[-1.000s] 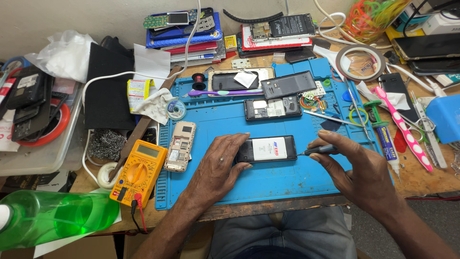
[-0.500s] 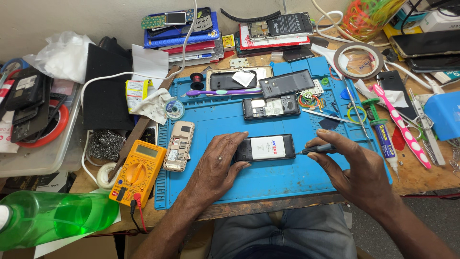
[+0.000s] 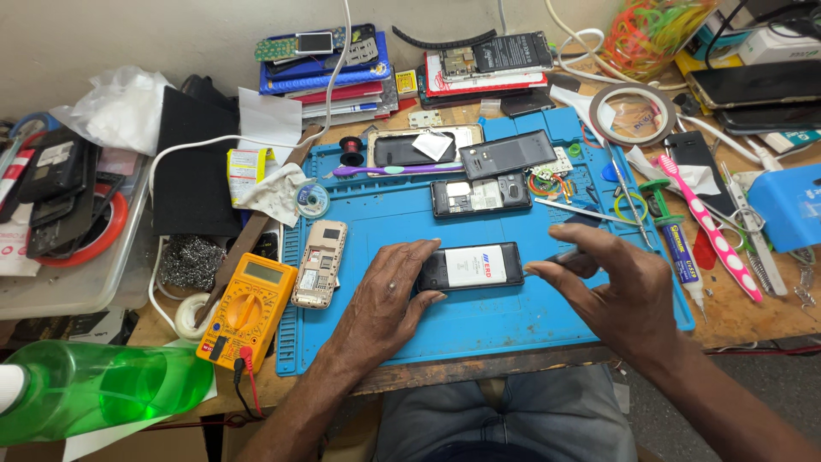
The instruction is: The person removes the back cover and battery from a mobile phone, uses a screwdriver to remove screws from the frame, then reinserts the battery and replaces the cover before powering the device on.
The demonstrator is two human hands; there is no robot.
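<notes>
A single head-worn camera looks steeply down and forward from close above the desk point(image 3: 753, 321), whose near edge crosses the lower frame. Its far edge seems to meet a wall.

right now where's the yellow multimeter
In the head view the yellow multimeter lies at the blue mat's left edge, just left of the left hand, above the green bottle.

A phone point(image 3: 473, 267) was laid on the mat point(image 3: 479, 321), between the left hand point(image 3: 385, 295) and the right hand point(image 3: 616, 287). A second phone point(image 3: 319, 263) was placed left of the left hand, with a multimeter point(image 3: 248, 308) further left. Behind, another phone point(image 3: 481, 194) was set.
</notes>
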